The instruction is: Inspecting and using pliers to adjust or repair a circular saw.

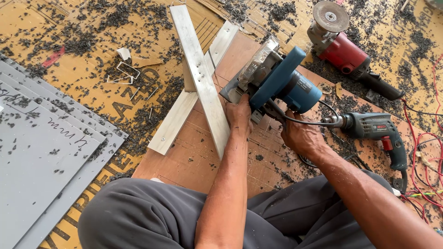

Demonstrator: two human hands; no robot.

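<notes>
A blue circular saw (pixel 279 82) lies on a brown plywood board (pixel 194 157) in front of me. My left hand (pixel 240 115) grips the saw's base plate near its front edge. My right hand (pixel 300 136) rests beside the saw's rear, by its black cable, fingers curled; what it holds is hidden. Two aluminium strips (pixel 198 69) cross each other just left of the saw, one lying over the other. My grey-trousered knees fill the bottom of the view.
A red angle grinder (pixel 344 46) lies at the upper right and a teal power drill (pixel 376 131) at the right, with red cables (pixel 427 152) beyond it. Grey sheets (pixel 41 152) are stacked at the left. Dark shavings litter the cardboard floor covering.
</notes>
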